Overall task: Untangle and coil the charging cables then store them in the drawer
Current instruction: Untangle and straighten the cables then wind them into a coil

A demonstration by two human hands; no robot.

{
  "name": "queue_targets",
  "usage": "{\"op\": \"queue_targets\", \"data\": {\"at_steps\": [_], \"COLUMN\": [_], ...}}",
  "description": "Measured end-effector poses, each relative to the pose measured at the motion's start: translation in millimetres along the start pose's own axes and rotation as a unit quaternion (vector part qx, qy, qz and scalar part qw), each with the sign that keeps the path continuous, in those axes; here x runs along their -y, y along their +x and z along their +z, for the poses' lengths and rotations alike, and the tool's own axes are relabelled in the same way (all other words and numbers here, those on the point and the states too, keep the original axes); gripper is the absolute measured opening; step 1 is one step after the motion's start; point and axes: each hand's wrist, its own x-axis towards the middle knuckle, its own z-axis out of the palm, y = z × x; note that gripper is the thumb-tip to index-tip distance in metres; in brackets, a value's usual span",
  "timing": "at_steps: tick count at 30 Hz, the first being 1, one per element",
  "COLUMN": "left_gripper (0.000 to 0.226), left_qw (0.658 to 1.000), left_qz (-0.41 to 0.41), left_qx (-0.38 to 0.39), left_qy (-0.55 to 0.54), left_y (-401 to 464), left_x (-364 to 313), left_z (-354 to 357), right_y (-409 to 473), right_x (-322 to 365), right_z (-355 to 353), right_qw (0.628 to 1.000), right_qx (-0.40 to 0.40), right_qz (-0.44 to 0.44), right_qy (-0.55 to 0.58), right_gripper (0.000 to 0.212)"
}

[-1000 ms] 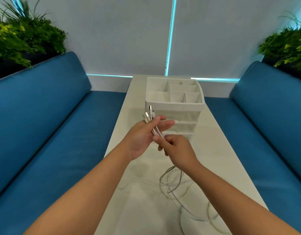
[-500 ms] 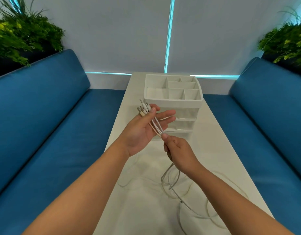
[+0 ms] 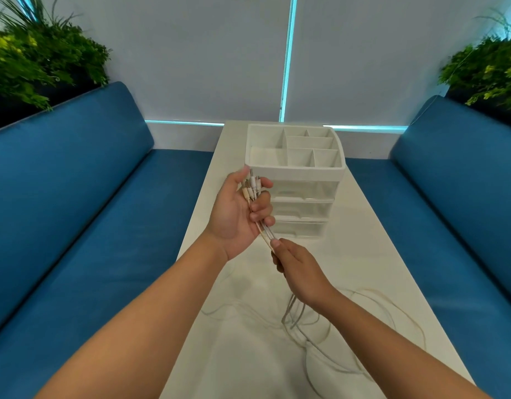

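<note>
Left hand (image 3: 237,214) curled around the plug ends of the charging cables (image 3: 265,231). Right hand (image 3: 299,269), at its 5 o'clock, pinches the same bundle. Slack loops lie on the table (image 3: 363,254) at 6 o'clock. Drawer unit (image 3: 300,194) at 12 o'clock, drawers closed.

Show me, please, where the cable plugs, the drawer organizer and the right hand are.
cable plugs (image 3: 252,188), head view, on the white connector tips
drawer organizer (image 3: 299,170), head view, on the front rim of its top tray
right hand (image 3: 299,270), head view, on the back of the hand
</note>
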Motion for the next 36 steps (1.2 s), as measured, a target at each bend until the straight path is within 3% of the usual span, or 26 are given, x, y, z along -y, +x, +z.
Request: {"op": "queue_targets", "data": {"at_steps": [2, 4, 7, 10, 15, 24, 28, 33, 36], "left_gripper": [0.066, 0.072, 0.062, 0.053, 0.04, 0.038, 0.035, 0.042, 0.044], "left_qw": [0.999, 0.997, 0.993, 0.991, 0.991, 0.995, 0.993, 0.984, 0.986], "left_qz": [-0.024, -0.032, -0.032, -0.052, -0.066, -0.035, 0.039, 0.075, 0.095], "left_qx": [-0.021, -0.063, -0.118, -0.121, -0.099, -0.083, -0.09, -0.149, -0.134], "left_qy": [-0.007, -0.01, 0.006, -0.016, -0.063, -0.039, 0.067, 0.059, 0.043], "left_y": [2.4, 6.4, 10.4, 11.3, 13.3, 17.9, 17.5, 17.4, 15.1], "left_x": [-0.6, 1.2, 4.0, 4.6, 8.4, 2.1, -4.0, -15.9, -18.3], "left_z": [1.0, 0.8, 0.1, -0.2, 3.5, 0.7, 2.2, -1.0, 4.0], "right_y": [-0.7, 0.8, 4.9, 4.6, 8.4, 16.3, 7.8, 0.2, 6.0], "right_x": [2.2, 5.1, 4.1, 5.3, 20.2, 22.5, 10.7, -8.4, -10.6], "right_z": [-1.4, -5.9, -12.9, -16.7, -16.1, -0.8, -3.7, -9.9, -12.6], "right_qw": [1.0, 0.999, 0.997, 0.992, 0.972, 0.987, 0.988, 0.983, 0.994], "right_qx": [0.024, 0.047, 0.078, 0.127, 0.172, 0.072, 0.122, 0.152, 0.088], "right_qz": [0.01, 0.011, -0.003, 0.002, 0.042, 0.03, 0.009, -0.002, 0.064], "right_qy": [0.018, 0.019, 0.012, 0.014, 0.153, 0.141, 0.092, 0.105, -0.017], "right_gripper": [0.052, 0.055, 0.052, 0.046, 0.032, 0.045, 0.05, 0.033, 0.058]}}
